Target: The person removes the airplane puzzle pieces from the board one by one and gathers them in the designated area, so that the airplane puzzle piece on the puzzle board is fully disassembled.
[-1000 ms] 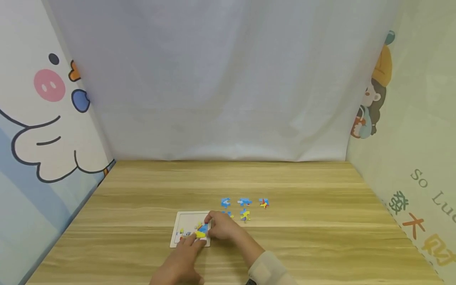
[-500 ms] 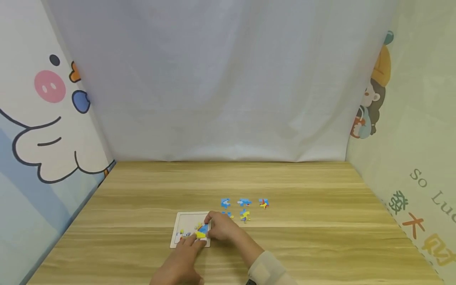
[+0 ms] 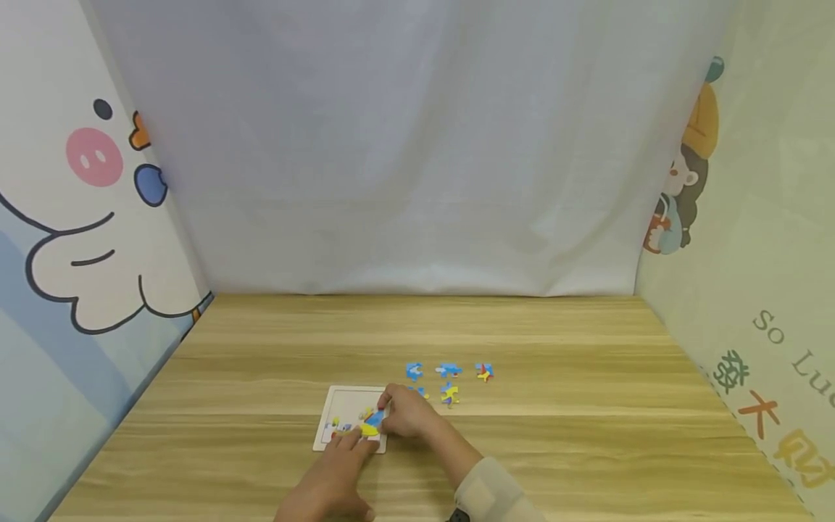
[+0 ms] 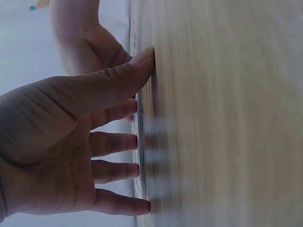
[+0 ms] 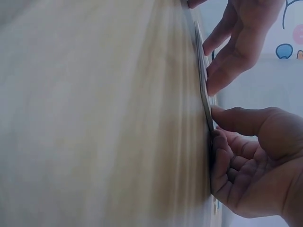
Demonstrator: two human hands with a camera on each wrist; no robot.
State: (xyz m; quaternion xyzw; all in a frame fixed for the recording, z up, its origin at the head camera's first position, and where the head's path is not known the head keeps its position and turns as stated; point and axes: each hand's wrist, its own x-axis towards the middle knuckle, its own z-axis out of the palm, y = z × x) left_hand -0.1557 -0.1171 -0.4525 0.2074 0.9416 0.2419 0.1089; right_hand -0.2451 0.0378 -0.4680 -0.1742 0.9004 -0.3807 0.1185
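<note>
A square puzzle board [image 3: 322, 435] with a pale frame lies flat on the table, part of its picture filled in. My left hand [image 3: 329, 475] rests its outstretched fingertips on the board's near side, beside a yellow part of the picture. In the left wrist view the left hand's [image 4: 52, 156] fingers are spread and straight, tips on the board. At the board's right edge my right hand [image 3: 411, 413] has thumb and curled index finger at either side of a blue puzzle piece [image 3: 374, 419]. The right wrist view shows the right hand [image 5: 255, 165] with curled fingers at the board's edge.
Several loose jigsaw pieces lie right of and beyond the board, among them a blue one [image 3: 449, 370], a red and yellow one [image 3: 484, 373] and a yellow one [image 3: 449, 395]. A pale curtain [image 3: 417, 181] hangs behind the wooden table [image 3: 554, 406], with printed panels at both sides.
Both hands keep practically the same position on the board. Only a slight shift of the whole head view shows; the loose pieces stay where they were.
</note>
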